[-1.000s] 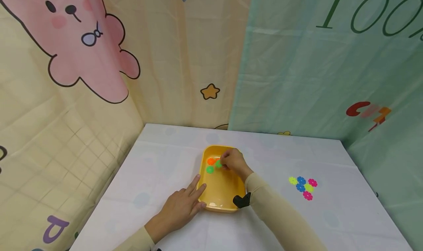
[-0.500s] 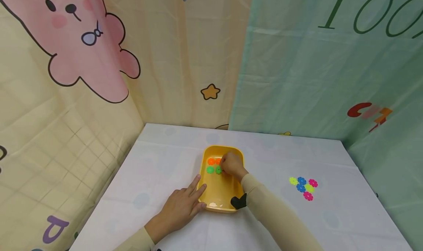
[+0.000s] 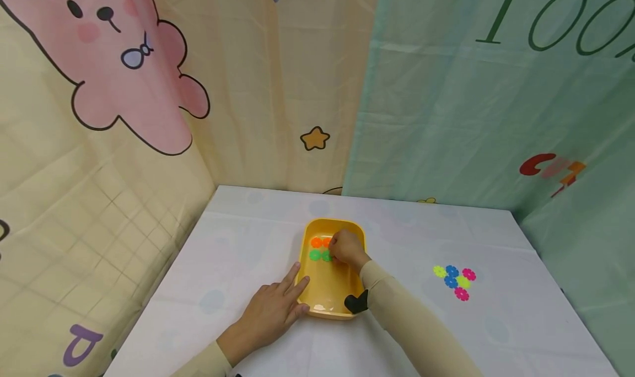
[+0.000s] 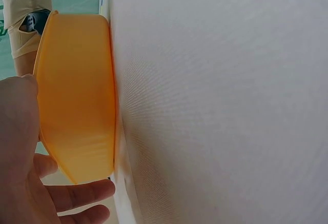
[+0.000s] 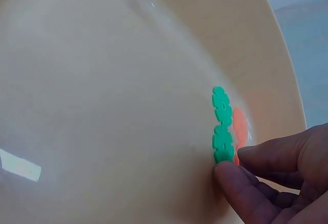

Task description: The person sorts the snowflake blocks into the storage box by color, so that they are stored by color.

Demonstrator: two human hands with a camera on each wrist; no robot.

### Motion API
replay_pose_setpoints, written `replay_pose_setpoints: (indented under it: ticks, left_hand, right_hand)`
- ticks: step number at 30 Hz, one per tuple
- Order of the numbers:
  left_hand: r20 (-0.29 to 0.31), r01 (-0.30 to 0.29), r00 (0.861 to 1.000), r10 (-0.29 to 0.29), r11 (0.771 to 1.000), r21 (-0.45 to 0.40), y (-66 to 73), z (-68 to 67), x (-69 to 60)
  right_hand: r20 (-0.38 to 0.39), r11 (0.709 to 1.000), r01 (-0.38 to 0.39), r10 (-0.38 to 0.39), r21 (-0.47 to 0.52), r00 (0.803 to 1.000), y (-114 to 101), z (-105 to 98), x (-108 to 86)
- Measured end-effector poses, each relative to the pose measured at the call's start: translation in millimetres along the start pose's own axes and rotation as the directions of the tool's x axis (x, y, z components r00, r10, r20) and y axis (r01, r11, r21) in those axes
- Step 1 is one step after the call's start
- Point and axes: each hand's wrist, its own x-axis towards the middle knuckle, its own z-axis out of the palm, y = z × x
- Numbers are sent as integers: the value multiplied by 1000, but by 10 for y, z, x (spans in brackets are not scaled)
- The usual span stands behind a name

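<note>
A yellow tray (image 3: 327, 289) stands on the white table. In its far part lie two orange flower-shaped plastic discs (image 3: 316, 242) and, on the near side of them, two green flower-shaped discs (image 3: 315, 254) side by side. My right hand (image 3: 348, 248) reaches into the tray, thumb and forefinger pinching the edge of the right green disc (image 5: 222, 143). One orange disc (image 5: 239, 124) shows behind the green pair in the right wrist view; the other is partly covered by my fingers. My left hand (image 3: 270, 313), fingers spread, rests against the tray's left rim.
Right of the tray, a loose group of flower-shaped discs lies on the table: yellow (image 3: 439, 272), blue (image 3: 451, 282) and pink (image 3: 462, 294). Printed curtains (image 3: 278, 90) hang behind and beside the table.
My right hand has moved slightly nearer, bringing the second green disc down from beside the orange ones to a place next to the first green disc. My left hand stays put.
</note>
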Motion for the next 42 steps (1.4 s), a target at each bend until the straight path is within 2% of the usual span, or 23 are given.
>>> replay_pose_setpoints:
  ticks: [8, 16, 22, 26, 31, 38, 42]
  left_hand:
    - [6, 2, 1000, -2, 1000, -3, 4, -11, 0]
    - [21, 17, 1000, -16, 1000, -20, -8, -25, -1]
    - [28, 14, 1000, -14, 1000, -28, -11, -19, 2]
    - [32, 11, 999, -10, 1000, -27, -6, -9, 5]
    - [33, 10, 999, -9, 1000, -24, 0, -8, 7]
    - [70, 35, 997, -31, 998, -50, 9, -23, 7]
    - [72, 39, 997, -35, 998, -53, 13, -20, 6]
  right_hand:
    - [19, 996, 20, -21, 85, 1000, 25, -23, -27]
    - [39, 985, 111, -117, 130, 992, 3, -86, -59]
    - [48, 947, 105, -125, 305, 991, -30, -279, -148]
    - [2, 922, 79, -87, 380, 996, 17, -456, -226]
    - [-58, 909, 71, -52, 410, 997, 211, -733, -331]
    - [-135, 920, 63, -11, 387, 991, 666, -1130, -524]
    - [-177, 928, 57, 10, 368, 984, 934, -1339, -610]
